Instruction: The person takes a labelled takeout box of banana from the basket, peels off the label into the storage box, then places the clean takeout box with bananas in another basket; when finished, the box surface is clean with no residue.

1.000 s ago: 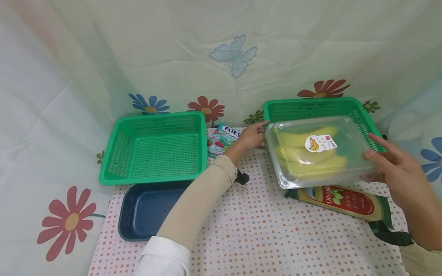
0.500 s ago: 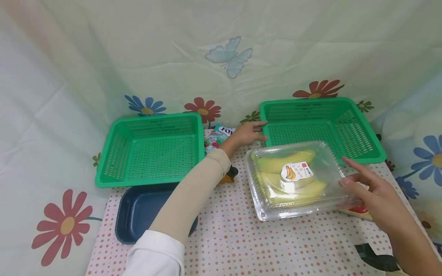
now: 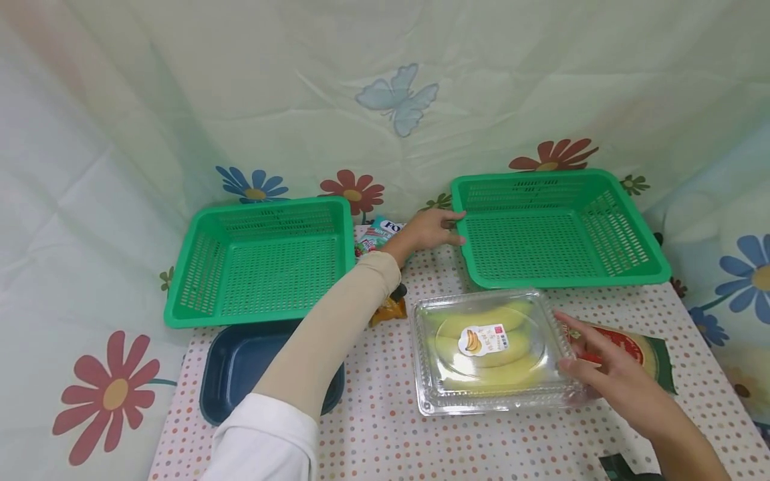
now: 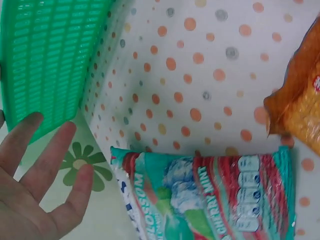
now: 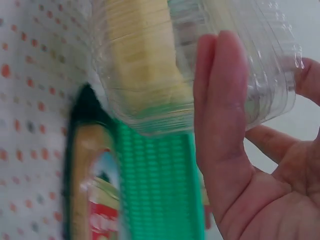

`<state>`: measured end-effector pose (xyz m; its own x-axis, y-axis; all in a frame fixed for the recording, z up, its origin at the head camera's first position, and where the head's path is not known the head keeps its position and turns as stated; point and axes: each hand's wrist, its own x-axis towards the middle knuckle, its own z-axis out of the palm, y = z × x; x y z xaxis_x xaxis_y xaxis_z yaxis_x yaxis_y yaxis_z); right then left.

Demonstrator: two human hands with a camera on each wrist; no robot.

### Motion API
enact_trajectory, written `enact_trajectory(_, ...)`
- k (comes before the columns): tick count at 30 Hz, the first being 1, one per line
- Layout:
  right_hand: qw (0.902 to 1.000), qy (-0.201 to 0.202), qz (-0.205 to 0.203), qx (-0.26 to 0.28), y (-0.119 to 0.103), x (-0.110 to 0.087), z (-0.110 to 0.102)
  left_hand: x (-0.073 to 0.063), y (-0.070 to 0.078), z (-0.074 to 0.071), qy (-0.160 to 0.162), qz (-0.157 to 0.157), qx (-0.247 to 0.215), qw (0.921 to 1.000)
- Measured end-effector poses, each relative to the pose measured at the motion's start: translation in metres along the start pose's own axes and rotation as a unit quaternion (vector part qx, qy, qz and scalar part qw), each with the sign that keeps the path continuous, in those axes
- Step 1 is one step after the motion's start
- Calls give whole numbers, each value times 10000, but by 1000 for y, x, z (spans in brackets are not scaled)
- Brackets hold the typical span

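My left hand (image 3: 428, 230) grips the left rim of the right green basket (image 3: 511, 277), thumb and a finger over the edge. In the left wrist view, several fingers of that hand (image 4: 42, 185) lie loosely outside the basket wall. My right hand (image 3: 610, 374) holds the right end of a clear plastic box (image 3: 544, 394) between thumb and fingers. Yellow bananas (image 3: 481, 377) and a banana label show through its lid. The box is in front of the basket; whether its underside touches the table is hidden. The right wrist view shows the thumb along the box wall.
A second green basket (image 3: 283, 274) stands at the left, with a dark blue tray (image 3: 237, 371) before it. Between the baskets lie a Fox's candy bag (image 3: 380, 234) and an orange packet (image 3: 390, 310). A long tan packet (image 3: 652, 357) with a red label lies right of the box.
The banana box has come down and towards me, from over the right basket to in front of it, uncovering the basket's inside. My left hand has stayed at the rim.
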<state>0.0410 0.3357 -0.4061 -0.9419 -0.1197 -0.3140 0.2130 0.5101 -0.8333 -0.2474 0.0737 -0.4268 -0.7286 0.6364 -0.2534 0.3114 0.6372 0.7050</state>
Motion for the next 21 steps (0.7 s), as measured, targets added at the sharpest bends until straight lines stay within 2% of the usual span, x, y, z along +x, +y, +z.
enact_trajectory(3, 9986, -331, 224, 332, 1, 3, 12, 1, 2, -2, -44, -27, 160, 9999)
enact_trajectory(11, 9930, -715, 218, 918, 4, 15, 38, 1, 7, -6, -114, -234, 347, 9991)
enact_trajectory(21, 9883, -1033, 271, 1090, 6, 31, 58, 4, 11, -5, -106, -324, 643, 9973)
